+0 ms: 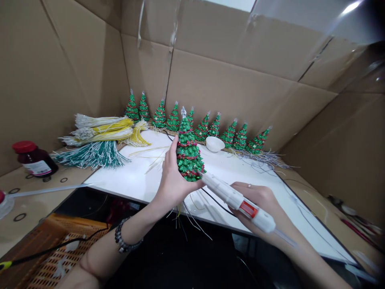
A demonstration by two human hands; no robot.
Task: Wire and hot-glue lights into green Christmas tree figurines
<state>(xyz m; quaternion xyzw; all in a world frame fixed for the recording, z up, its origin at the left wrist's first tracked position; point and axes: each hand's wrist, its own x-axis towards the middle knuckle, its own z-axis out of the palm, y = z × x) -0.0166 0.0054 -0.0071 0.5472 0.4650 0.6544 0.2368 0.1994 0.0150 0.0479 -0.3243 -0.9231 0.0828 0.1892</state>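
A small green Christmas tree figurine point(189, 154) with red garlands and a clear tip stands upright in my left hand point(173, 180), whose fingers and thumb close around its lower part. Thin wires hang below the tree. My right hand point(255, 196) is wrapped round a white hot glue gun point(237, 196) with a red window. The gun's nozzle meets or nearly meets the tree's lower right side; I cannot tell whether they touch. A clear glue stick point(285, 237) pokes out of the gun's back end.
Several similar trees point(230, 132) line the cardboard wall. A white bowl point(214, 144) stands before them. Bundles of white-yellow wires point(102, 130) and green wires point(93, 155) lie left on the white table point(132, 180), near a red-capped jar point(34, 158). An orange basket point(54, 253) sits lower left.
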